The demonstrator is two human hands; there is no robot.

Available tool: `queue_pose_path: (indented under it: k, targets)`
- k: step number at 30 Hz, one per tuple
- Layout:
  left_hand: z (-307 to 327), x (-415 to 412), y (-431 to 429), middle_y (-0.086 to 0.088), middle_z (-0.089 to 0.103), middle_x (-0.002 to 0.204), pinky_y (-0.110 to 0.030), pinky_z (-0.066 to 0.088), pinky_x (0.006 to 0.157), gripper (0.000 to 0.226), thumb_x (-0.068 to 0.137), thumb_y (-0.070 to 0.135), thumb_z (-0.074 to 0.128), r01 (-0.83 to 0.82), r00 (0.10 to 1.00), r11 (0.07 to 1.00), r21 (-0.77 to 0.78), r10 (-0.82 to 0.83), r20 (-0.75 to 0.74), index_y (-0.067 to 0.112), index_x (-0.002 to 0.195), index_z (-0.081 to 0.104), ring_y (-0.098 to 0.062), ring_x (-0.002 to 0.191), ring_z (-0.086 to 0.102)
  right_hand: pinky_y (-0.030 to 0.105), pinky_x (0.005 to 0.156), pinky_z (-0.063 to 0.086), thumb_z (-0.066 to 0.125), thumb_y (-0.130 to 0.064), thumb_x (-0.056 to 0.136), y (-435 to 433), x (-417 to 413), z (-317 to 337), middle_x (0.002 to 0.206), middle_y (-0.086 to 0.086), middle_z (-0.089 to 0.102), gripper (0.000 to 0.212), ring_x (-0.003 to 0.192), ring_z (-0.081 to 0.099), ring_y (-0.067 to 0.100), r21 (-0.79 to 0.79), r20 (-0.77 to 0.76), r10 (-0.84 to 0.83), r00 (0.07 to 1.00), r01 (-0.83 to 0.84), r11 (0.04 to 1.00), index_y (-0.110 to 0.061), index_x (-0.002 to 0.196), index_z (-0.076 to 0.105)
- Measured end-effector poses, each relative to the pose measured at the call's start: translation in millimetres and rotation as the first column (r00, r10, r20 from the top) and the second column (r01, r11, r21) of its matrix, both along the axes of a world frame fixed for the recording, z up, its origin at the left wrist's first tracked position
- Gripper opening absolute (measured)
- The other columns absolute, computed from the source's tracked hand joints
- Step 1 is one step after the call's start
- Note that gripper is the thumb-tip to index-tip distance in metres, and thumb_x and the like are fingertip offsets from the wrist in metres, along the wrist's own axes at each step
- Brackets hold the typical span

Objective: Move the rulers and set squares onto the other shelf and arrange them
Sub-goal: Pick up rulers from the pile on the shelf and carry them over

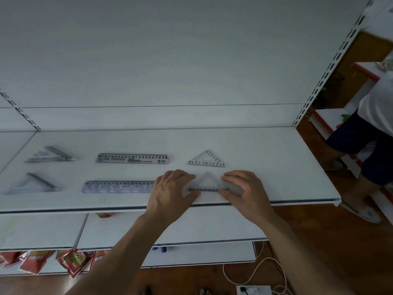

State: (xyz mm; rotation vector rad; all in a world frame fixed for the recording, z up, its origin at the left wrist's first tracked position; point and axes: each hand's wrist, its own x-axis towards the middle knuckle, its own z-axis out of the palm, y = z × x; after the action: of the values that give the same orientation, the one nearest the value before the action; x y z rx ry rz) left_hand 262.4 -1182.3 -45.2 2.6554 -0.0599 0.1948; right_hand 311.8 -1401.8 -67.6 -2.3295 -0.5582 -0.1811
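The left hand (172, 188) and right hand (242, 186) pinch opposite corners of a clear set square (207, 184), light, stiff, probably slippery on the shelf (276, 167).

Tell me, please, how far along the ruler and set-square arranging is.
Done: back ruler, front ruler and three set squares lie in two rows on the shelf. In hand: left hand and right hand pinch a fourth set square, front right. Left: nothing else visible.

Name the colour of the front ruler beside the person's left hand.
The front ruler is a translucent pale blue, clearest in the head view.
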Motion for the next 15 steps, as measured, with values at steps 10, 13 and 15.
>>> queue_pose_path:
  k: [10, 13, 15]
  targets:
    - [32.4, -49.1, 50.4, 0.010, 0.063, 0.115, -0.021, 0.042, 0.089, 0.040, 0.090, 0.042, 0.059, -0.056, 0.996, 0.990, -0.128, 0.065, 0.068, 0.025, 0.126, 0.060, -0.010, 0.104, 0.058, -0.003, 0.087, 0.026, 0.065, -0.021, 0.089, 52.8, -10.9, 32.4, 0.107, -0.014, 0.058, 0.021, 0.104, 0.047, -0.001, 0.016, 0.023, -0.026, 0.999, 0.025, 1.000, -0.017, 0.109, 0.068]
    - [33.6, -83.4, 102.4, 0.016, 0.059, 0.119, -0.019, 0.041, 0.091, 0.042, 0.091, 0.050, 0.052, -0.144, 0.989, 0.985, -0.091, 0.141, -0.043, 0.033, 0.129, 0.055, -0.006, 0.108, 0.056, 0.009, 0.090, 0.030, 0.064, -0.024, 0.090, 111.6, -20.7, 39.1, 0.113, -0.009, 0.061, 0.023, 0.110, 0.050, 0.006, -0.013, -0.022, 0.010, 1.000, -0.010, 1.000, -0.018, 0.111, 0.067]
    - [33.3, -113.4, 145.5, 0.018, 0.059, 0.119, -0.029, 0.043, 0.096, 0.044, 0.089, 0.057, 0.049, -0.225, 0.972, 0.972, -0.072, 0.219, -0.080, 0.038, 0.128, 0.054, -0.006, 0.109, 0.057, 0.016, 0.092, 0.032, 0.063, -0.025, 0.089, 158.5, -31.3, 41.6, 0.117, -0.005, 0.062, 0.024, 0.114, 0.053, 0.013, -0.042, -0.034, 0.059, 0.998, -0.060, 0.997, -0.018, 0.112, 0.067]
